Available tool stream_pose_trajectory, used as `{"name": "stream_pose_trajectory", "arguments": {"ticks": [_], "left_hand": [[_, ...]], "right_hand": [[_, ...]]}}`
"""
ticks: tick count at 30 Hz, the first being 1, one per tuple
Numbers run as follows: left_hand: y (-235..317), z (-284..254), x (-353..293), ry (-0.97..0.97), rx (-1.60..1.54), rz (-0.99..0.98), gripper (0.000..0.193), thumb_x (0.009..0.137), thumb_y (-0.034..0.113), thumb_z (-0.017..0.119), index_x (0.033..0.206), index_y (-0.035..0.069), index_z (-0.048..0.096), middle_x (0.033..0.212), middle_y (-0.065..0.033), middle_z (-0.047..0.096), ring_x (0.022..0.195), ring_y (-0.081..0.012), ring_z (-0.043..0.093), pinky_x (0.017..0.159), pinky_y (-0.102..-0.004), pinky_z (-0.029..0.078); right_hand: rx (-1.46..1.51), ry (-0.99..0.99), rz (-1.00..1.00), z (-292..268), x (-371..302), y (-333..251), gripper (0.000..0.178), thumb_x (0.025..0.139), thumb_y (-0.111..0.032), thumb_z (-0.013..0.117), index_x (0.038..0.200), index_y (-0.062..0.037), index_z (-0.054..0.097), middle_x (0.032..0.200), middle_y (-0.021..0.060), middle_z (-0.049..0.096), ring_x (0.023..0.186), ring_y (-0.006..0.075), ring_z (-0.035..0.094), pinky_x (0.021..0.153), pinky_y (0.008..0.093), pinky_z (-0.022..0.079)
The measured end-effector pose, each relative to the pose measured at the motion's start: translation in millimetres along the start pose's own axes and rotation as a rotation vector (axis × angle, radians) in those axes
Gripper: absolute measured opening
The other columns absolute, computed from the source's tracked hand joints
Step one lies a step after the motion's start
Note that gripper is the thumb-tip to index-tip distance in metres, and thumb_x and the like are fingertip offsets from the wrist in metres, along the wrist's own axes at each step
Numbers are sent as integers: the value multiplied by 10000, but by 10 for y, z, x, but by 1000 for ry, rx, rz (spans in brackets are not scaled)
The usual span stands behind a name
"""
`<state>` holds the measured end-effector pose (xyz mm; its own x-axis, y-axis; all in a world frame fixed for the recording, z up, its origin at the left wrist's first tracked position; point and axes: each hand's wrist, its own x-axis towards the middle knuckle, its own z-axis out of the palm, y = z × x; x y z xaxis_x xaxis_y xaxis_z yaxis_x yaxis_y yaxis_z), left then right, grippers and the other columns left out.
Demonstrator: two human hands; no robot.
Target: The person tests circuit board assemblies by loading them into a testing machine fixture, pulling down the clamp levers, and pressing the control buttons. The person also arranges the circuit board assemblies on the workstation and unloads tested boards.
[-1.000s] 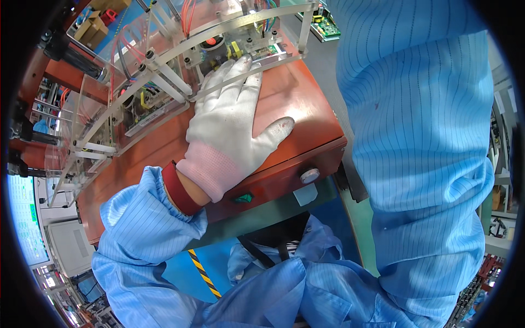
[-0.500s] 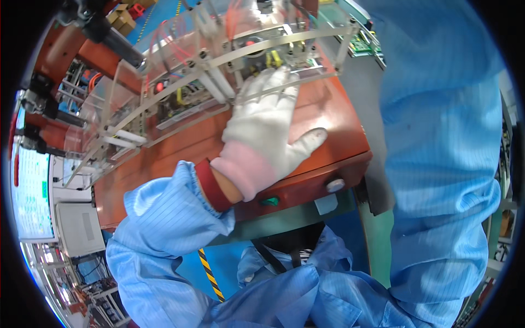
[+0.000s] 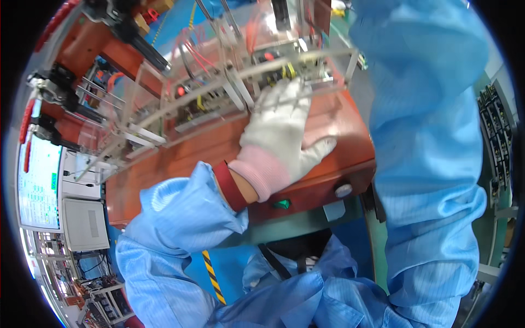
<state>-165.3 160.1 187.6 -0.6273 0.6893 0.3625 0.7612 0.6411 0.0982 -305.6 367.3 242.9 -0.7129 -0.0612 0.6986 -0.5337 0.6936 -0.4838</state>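
My left hand point(image 3: 280, 128), in a white glove with a pink cuff, reaches over the reddish-brown base point(image 3: 208, 145) of a test fixture. Its fingers lie stretched out and its thumb points off to the right. The fingertips pass beneath the front edge of a clear plastic frame point(image 3: 246, 74), close to yellow parts point(image 3: 288, 71) inside it. I see nothing held in that hand. My right arm point(image 3: 424, 109), in a blue striped sleeve, extends forward along the right side. Its hand lies beyond the upper edge of the picture.
Black toggle clamps point(image 3: 128, 30) with red handles stand at the fixture's left. On the base's front are a green switch point(image 3: 281, 204) and a round silver knob point(image 3: 343, 190). A lit screen point(image 3: 39, 186) and a whitish box point(image 3: 85, 224) are at far left.
The whole view has shifted, so the fixture and my left hand appear slightly farther right and lower. My left hand keeps its place at the frame. The green boards at upper right are now mostly hidden.
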Motion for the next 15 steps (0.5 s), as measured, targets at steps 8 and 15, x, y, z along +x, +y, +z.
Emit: {"name": "stream_pose_trajectory", "arguments": {"ticks": [8,15], "left_hand": [[33,-54,-79,-91,58,-4,792,969,533,485,1493,-54,397,1607,-261,311,1526,-383,230,1266,-460,135],[298,-153,-208,-206,-6,43,807,972,535,486,1517,-47,360,1607,-275,304,1523,-405,234,1259,-472,162]], "right_hand": [[-107,286,-407,-550,514,-1431,306,1016,-267,561,1005,14,683,786,87,678,578,172,577,532,312,475],[484,327,-295,-654,334,-1784,205,956,-215,626,924,-15,663,898,43,670,768,132,567,700,285,477]]}}
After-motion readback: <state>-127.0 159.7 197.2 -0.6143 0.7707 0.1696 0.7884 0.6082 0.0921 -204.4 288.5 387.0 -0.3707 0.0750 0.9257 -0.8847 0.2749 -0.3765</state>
